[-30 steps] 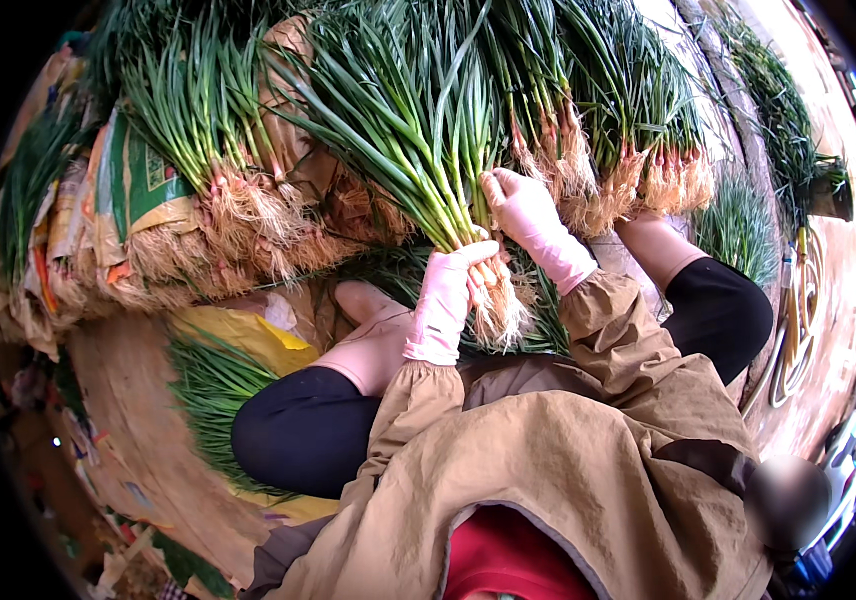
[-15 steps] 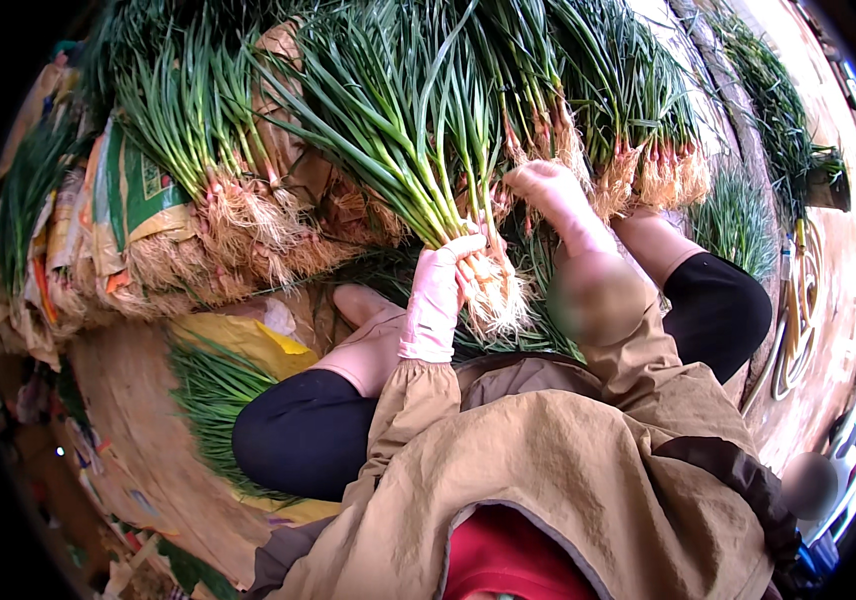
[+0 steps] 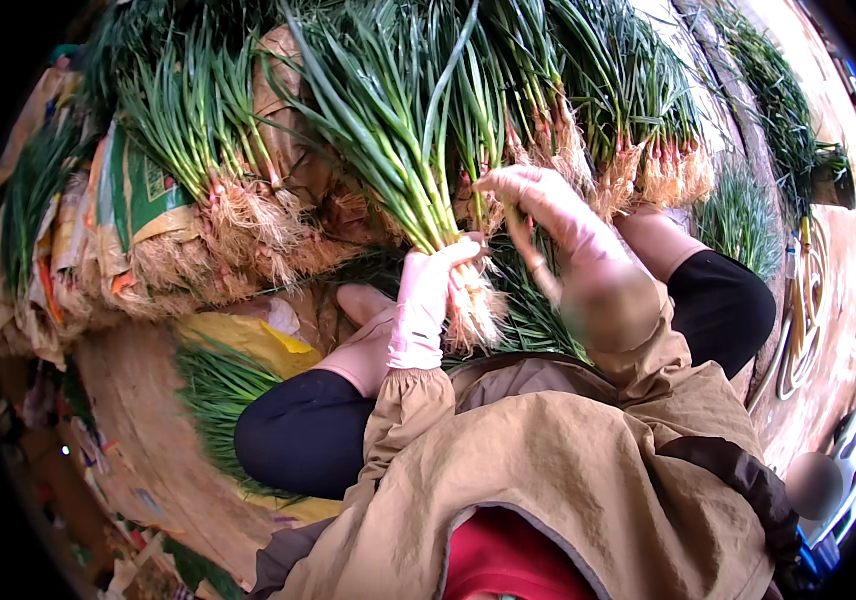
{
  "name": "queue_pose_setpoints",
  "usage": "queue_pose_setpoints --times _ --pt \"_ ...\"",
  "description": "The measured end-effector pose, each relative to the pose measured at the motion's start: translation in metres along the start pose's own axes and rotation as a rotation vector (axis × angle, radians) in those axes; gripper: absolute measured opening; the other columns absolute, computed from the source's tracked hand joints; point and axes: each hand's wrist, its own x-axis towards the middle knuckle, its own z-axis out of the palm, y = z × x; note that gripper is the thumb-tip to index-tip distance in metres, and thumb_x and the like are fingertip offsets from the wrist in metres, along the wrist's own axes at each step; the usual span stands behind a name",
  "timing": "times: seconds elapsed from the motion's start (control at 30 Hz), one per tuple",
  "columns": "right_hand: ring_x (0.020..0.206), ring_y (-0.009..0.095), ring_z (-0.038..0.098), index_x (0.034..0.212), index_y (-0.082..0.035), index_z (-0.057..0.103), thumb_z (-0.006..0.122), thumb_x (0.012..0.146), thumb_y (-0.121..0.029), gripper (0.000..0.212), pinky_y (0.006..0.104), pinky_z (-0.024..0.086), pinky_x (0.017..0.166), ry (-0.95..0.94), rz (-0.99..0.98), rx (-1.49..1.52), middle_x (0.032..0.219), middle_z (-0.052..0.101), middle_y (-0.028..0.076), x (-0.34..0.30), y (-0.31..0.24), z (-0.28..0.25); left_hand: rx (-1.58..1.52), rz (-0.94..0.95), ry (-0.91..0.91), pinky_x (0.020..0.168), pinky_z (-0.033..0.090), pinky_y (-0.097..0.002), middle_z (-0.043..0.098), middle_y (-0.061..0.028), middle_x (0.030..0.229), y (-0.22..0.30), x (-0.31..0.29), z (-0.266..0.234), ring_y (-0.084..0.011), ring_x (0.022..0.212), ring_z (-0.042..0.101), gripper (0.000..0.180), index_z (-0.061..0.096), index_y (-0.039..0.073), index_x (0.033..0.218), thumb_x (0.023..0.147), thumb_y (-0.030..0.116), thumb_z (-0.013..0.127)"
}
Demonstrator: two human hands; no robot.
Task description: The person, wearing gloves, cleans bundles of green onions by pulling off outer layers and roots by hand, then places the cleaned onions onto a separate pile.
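My left hand [image 3: 422,305], in a pale pink glove, is closed round the lower stems of a bunch of green onions [image 3: 416,205]. Their leaves fan up and away, while pale roots [image 3: 473,308] hang below the fist. To the right, my gloved right hand [image 3: 546,203] is bent over with its fingers pinched beside the bunch. A thin yellowish stalk [image 3: 526,245] slants down from under these fingers; whether it is a leaf or a whole onion I cannot tell. Behind both hands lie more green onions [image 3: 553,120], roots toward me.
A heap of rooted onions [image 3: 188,130] lies at the far left on printed sacks [image 3: 133,190]. Cut greens lie on a yellow sack [image 3: 248,345] by my left knee [image 3: 303,430]. My right knee [image 3: 718,310] is bent at the right, near a coiled hose [image 3: 806,310].
My right hand has moved left, close to the bunch, and a yellowish stalk now shows below its fingers. My left hand has shifted slightly left with the green onions.
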Motion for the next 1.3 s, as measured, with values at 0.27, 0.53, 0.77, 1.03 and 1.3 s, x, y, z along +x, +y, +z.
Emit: queue_pose_setpoints --times 0.27,0.53,0.77,1.03,1.3 --pt "0.056 0.008 0.046 0.089 -0.006 0.067 0.064 0.088 -0.034 0.029 0.0245 0.038 0.053 0.104 0.069 0.209 0.065 0.051 -0.002 0.037 0.034 0.029 -0.090 -0.123 -0.137 0.053 0.053 -0.0299 0.068 -0.0155 0.077 -0.015 0.005 0.002 -0.0216 0.061 0.066 0.018 0.065 -0.006 0.093 0.085 0.010 0.059" --pt "0.065 0.013 0.051 0.087 -0.009 0.061 0.055 0.094 -0.023 0.017 0.0276 0.045 0.065 0.480 0.304 0.420 0.073 0.057 0.004 0.082 0.046 0.039 -0.364 -0.013 -0.311 0.063 0.052 -0.0294 0.063 -0.0132 0.075 -0.016 -0.001 0.013 -0.0199 0.064 0.062 0.014 0.057 -0.002 0.091 0.086 0.012 0.057" --pt "0.075 0.029 0.063 0.094 -0.004 0.065 0.051 0.093 -0.031 0.031 0.0419 0.050 0.072 0.086 0.254 -0.613 0.083 0.065 0.019 -0.003 0.119 -0.066 -0.199 0.009 -0.262 0.055 0.048 -0.0216 0.065 -0.0135 0.076 -0.014 0.006 -0.006 -0.0159 0.063 0.062 0.014 0.060 -0.002 0.096 0.086 0.009 0.057" --pt "0.086 0.016 0.062 0.113 -0.001 0.061 0.059 0.091 -0.038 0.043 0.0295 0.049 0.078 -0.075 -0.061 -0.543 0.101 0.066 0.010 -0.050 0.029 0.029 0.084 -0.056 -0.103 0.038 0.034 -0.0164 0.066 -0.0054 0.070 -0.013 0.010 -0.011 -0.0053 0.045 0.051 0.025 0.067 0.000 0.105 0.086 0.015 0.059" --pt "0.076 0.021 0.065 0.100 -0.006 0.065 0.051 0.094 -0.034 0.032 0.0340 0.051 0.072 0.420 0.016 -0.828 0.083 0.068 0.012 -0.020 0.079 -0.055 -0.212 0.066 -0.142 0.068 0.053 -0.0310 0.063 -0.0133 0.079 0.021 -0.015 -0.020 -0.0217 0.070 0.063 0.011 0.059 0.000 0.091 0.083 0.007 0.059"
